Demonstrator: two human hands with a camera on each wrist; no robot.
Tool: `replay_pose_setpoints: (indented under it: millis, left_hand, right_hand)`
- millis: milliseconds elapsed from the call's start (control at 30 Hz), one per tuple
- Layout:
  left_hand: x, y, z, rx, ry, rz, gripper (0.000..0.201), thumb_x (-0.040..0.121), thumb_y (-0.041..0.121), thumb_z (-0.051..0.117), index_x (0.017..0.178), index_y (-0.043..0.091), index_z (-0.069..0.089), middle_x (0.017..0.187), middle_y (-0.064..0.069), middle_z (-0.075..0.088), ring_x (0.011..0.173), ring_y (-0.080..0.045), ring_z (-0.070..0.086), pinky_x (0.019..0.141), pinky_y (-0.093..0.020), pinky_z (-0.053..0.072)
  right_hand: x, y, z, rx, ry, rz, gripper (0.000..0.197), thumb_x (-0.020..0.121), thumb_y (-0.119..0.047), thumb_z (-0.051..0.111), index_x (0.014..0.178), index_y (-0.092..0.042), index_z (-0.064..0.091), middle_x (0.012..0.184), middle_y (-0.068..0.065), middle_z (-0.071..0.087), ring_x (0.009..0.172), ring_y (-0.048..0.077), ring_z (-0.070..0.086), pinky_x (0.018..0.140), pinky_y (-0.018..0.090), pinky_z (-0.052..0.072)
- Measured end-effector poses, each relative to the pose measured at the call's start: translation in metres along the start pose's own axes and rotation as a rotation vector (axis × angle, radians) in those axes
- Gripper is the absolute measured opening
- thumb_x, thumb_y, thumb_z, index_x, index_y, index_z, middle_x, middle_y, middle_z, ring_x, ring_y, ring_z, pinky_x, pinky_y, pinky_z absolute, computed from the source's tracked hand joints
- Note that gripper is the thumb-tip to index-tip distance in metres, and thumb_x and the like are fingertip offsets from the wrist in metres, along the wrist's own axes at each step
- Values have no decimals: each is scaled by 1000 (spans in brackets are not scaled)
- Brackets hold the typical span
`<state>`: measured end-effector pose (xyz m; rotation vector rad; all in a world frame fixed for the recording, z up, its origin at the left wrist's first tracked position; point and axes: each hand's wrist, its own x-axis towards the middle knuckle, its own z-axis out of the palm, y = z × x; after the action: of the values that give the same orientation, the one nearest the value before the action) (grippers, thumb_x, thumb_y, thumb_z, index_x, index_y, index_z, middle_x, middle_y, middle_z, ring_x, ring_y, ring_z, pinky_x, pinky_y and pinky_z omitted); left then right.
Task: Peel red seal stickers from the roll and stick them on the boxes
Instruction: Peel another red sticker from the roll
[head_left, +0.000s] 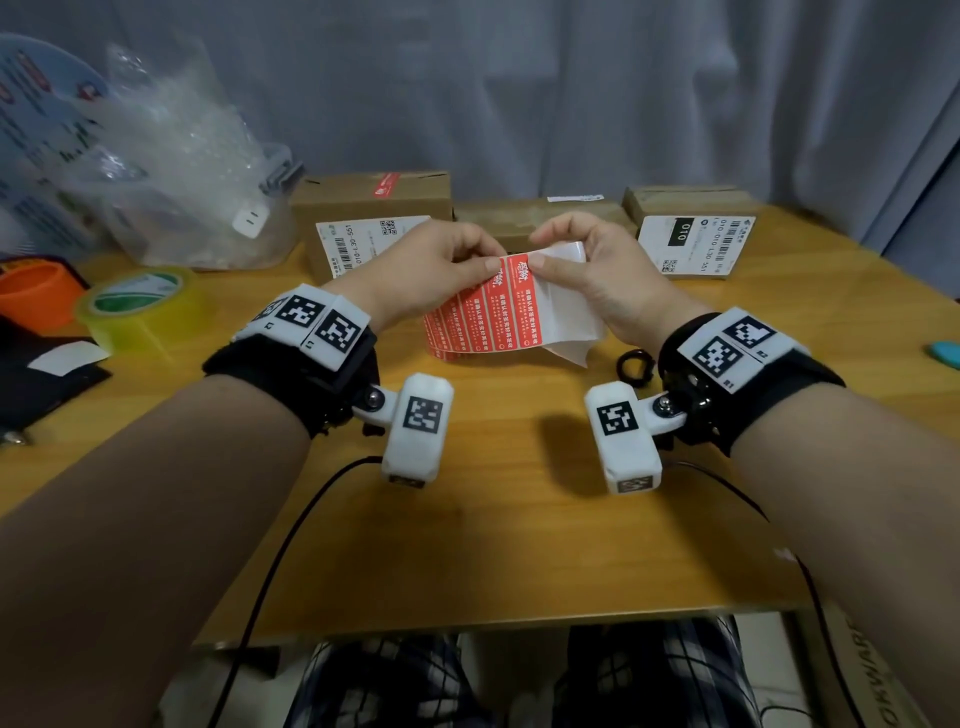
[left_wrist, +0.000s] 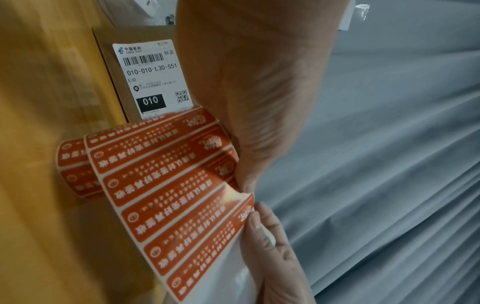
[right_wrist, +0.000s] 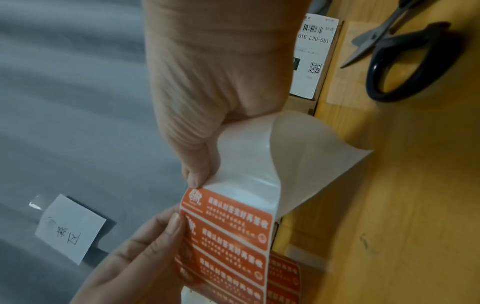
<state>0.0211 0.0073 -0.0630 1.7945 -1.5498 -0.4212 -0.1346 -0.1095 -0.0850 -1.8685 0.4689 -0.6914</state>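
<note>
A strip of red seal stickers (head_left: 478, 322) on white backing unrolls from a small roll lying on the table. Both hands hold its far end up over the table's middle. My left hand (head_left: 485, 260) pinches the strip's edge between thumb and fingers (left_wrist: 245, 185). My right hand (head_left: 540, 257) pinches the end of the topmost red sticker (right_wrist: 228, 207), where the bare backing paper (right_wrist: 298, 154) curls away. Three brown boxes stand behind: the left box (head_left: 363, 208) with a red seal on top, the middle box (head_left: 540, 218) and the right box (head_left: 691, 208).
A yellow tape roll (head_left: 137, 306), an orange container (head_left: 36, 296) and a bubble-wrap bag (head_left: 176, 171) sit at the left. Black-handled scissors (right_wrist: 402, 61) lie to the right of the strip. A teal object (head_left: 945, 353) is at the right edge. Cables run over the table's front edge.
</note>
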Motion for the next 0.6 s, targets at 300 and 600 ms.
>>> replay_pose_setpoints:
  millis: [300, 600]
  left_hand:
    - [2, -2, 8, -115, 147, -83, 14, 93, 23, 56, 100, 13, 63, 84, 2, 66, 76, -9, 63, 63, -18, 48]
    - [-2, 0, 12, -166, 161, -24, 10, 93, 18, 55, 97, 15, 64, 101, -7, 68, 88, -18, 64, 80, -31, 53]
  right_hand:
    - [4, -5, 12, -668, 335, -162, 17, 77, -45, 69, 77, -29, 65, 100, -14, 46, 106, 6, 34, 98, 33, 21]
    - [6, -7, 28, -322, 245, -59, 42, 56, -68, 61, 64, -28, 70, 76, -10, 71, 89, 16, 67, 95, 55, 44]
